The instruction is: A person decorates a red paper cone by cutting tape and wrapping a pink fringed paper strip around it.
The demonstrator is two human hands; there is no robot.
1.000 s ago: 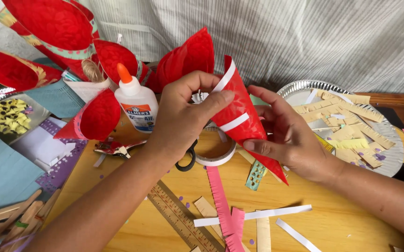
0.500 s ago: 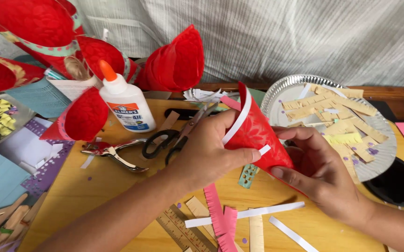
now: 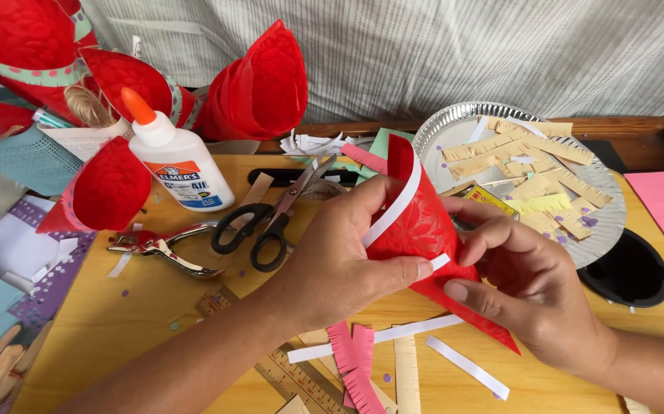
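Together my left hand (image 3: 347, 253) and right hand (image 3: 531, 287) clamp one red cone (image 3: 424, 230) above the table (image 3: 102, 330), near its front edge. Left lie one scissors (image 3: 270, 222), one glue bottle (image 3: 178, 165); right, one foil plate (image 3: 600, 222).

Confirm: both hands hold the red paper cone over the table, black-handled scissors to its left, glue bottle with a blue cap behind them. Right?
Not quite. The head view shows the glue bottle has an orange cap, not blue. The rest holds: the left hand and right hand both hold the red paper cone over the table, with the black-handled scissors to its left.
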